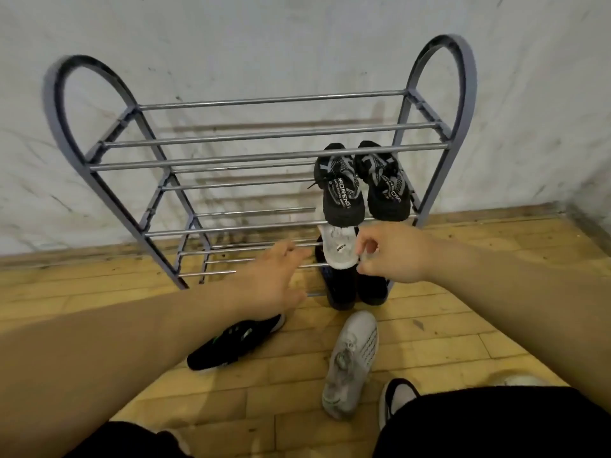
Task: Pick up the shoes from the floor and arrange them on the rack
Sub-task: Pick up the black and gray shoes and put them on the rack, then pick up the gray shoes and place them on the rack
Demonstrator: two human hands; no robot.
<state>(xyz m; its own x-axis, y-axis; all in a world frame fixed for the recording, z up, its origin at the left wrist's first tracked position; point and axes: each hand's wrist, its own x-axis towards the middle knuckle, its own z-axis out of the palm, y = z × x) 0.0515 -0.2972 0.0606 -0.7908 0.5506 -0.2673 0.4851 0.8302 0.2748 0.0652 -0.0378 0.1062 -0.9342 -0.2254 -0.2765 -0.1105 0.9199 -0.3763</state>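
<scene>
A: What is seen nearest?

B: A black-and-white shoe (395, 399) is seen by the right knee. Just past it a grey-white shoe (352, 361) lies on the floor (479, 325), its long axis run near to far and its toe turned toward the rack (264, 100). A black shoe (231, 342) with green trim lies slantwise, partly hidden under the left forearm.

A: And the hands?

B: The left hand (277, 279) is stretched out with straight fingers toward the lower bars; nothing is held. The right hand (393, 252) is curled at the edge of a white shoe (337, 249), and a pinch on its rim is likely, though the contact is blurred.

A: Where is that shoe set?

B: At the right end of the rack, on a lower tier, toe outward. Dark shoes (344, 289) are tucked beneath it, and a black pair (344, 193) is set on the tier above.

A: What does the next move turn on?

B: The grey-white shoe is judged its mate. It lies below and nearer than the right hand, which is the closer one, and bare bars are offered just left of the white shoe.
</scene>
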